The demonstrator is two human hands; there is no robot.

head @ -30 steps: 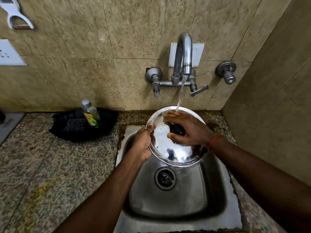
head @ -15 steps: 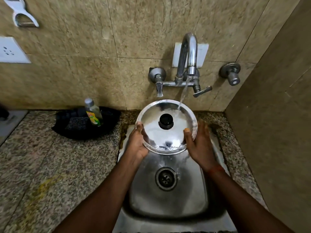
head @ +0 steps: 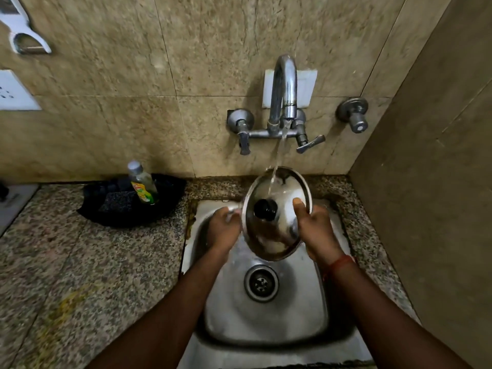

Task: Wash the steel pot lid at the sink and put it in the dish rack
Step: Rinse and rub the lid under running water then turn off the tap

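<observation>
The round steel pot lid (head: 279, 235) with a black knob (head: 264, 209) is held tilted over the steel sink (head: 266, 323), its top side facing me. Water from the tap (head: 285, 83) streams onto the lid's upper part. My right hand (head: 316, 230) grips the lid's right rim, thumb on its face. My left hand (head: 225, 230) is at the lid's left edge, its fingers behind the rim. No dish rack is in view.
A black tray (head: 127, 214) with a scrub pad and a dish soap bottle (head: 142, 183) sits on the granite counter (head: 80, 275) left of the sink. Tap handles (head: 243, 139) project from the tiled wall. A side wall (head: 431, 182) stands close on the right.
The lid has tilted so its left edge turns toward me and shifted slightly right under the stream. My right hand moved from the knob to the right rim a second ago.
</observation>
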